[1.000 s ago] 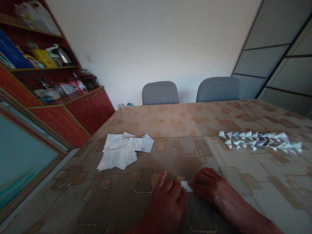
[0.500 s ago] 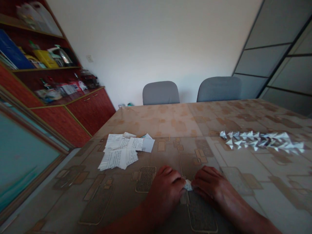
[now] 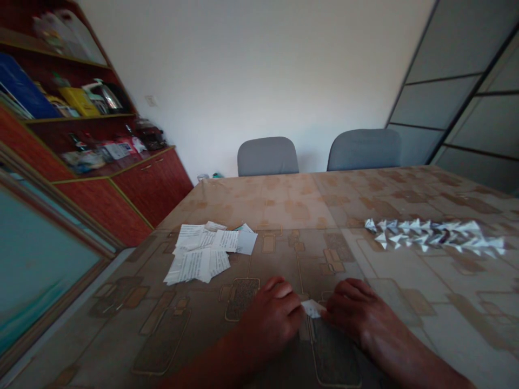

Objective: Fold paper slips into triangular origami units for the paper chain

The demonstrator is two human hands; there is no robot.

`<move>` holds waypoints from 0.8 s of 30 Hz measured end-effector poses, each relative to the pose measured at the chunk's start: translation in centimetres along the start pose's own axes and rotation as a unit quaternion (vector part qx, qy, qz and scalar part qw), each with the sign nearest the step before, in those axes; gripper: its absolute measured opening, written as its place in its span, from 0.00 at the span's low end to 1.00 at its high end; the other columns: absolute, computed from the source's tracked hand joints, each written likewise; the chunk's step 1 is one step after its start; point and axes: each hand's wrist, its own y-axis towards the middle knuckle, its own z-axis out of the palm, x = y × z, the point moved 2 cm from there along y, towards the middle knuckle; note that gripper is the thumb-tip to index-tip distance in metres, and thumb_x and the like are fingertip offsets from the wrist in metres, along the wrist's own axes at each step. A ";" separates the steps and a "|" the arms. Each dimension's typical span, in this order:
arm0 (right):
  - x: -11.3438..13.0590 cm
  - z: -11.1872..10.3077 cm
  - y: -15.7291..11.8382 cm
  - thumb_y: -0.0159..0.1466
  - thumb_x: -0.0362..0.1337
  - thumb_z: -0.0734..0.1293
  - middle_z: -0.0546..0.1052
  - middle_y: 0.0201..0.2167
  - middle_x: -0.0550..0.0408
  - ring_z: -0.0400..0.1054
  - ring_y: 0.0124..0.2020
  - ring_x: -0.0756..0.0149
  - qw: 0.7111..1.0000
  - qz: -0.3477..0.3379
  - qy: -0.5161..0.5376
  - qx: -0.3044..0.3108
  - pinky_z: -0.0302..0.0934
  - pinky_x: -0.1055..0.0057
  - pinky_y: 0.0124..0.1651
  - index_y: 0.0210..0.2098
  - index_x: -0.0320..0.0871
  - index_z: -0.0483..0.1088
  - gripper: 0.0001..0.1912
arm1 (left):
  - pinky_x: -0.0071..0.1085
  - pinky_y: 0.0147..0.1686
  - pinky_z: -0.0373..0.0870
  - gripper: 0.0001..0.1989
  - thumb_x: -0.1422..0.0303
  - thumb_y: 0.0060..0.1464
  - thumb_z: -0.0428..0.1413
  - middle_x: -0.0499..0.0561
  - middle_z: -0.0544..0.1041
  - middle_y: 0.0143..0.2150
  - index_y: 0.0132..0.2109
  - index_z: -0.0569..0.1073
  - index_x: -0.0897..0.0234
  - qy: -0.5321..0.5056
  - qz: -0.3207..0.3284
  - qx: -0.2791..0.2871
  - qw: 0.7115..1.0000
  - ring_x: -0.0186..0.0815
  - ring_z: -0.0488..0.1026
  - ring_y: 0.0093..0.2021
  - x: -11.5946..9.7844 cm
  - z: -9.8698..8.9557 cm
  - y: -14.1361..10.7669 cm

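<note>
Left hand [image 3: 273, 310] drawn slightly away from the right hand [image 3: 359, 310] since the last frame; more of the slip [image 3: 312, 309] now shows between them. Left fingers curled, tips closed on the slip's left end. Right fingers bunched, grasping its right end; thumb contact partly hidden. Slip low over the desk [image 3: 284, 205], between paper pile [image 3: 198, 256] and folded pieces [image 3: 433, 236], nearer the wearer.
</note>
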 end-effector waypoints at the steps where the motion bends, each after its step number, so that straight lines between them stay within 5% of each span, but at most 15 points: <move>1: -0.1 0.0 0.0 0.68 0.33 0.63 0.73 0.24 0.59 0.66 0.30 0.63 1.000 0.006 0.010 0.006 0.58 0.64 0.38 0.25 0.47 0.71 0.15 | 0.33 0.42 0.64 0.06 0.67 0.60 0.57 0.47 0.74 0.31 0.35 0.73 0.64 -0.016 -0.012 0.002 1.000 0.35 0.67 0.37 0.2 -0.1 0.1; 5: -0.3 -0.4 0.0 0.66 0.33 0.67 0.74 0.27 0.59 0.66 0.32 0.64 0.998 0.040 0.046 0.014 0.56 0.66 0.38 0.27 0.45 0.71 0.10 | 0.31 0.39 0.64 0.04 0.68 0.58 0.59 0.47 0.75 0.36 0.41 0.75 0.62 -0.095 -0.073 -0.005 0.993 0.35 0.68 0.39 0.7 -0.3 0.5; 12: 0.2 -0.2 0.6 0.63 0.30 0.69 0.74 0.29 0.59 0.66 0.34 0.63 0.995 0.055 0.077 0.010 0.54 0.68 0.39 0.31 0.44 0.73 0.05 | 0.33 0.39 0.61 0.03 0.68 0.56 0.61 0.48 0.74 0.36 0.36 0.76 0.62 -0.126 -0.095 -0.008 0.987 0.37 0.67 0.39 0.5 0.3 0.9; 24: -0.1 0.4 0.4 0.66 0.33 0.67 0.75 0.27 0.58 0.66 0.33 0.64 0.997 0.048 0.053 0.021 0.54 0.68 0.39 0.29 0.45 0.74 0.08 | 0.31 0.39 0.61 0.05 0.65 0.58 0.59 0.46 0.74 0.35 0.38 0.77 0.62 -0.127 -0.047 0.010 0.991 0.34 0.68 0.38 1.4 -0.1 1.0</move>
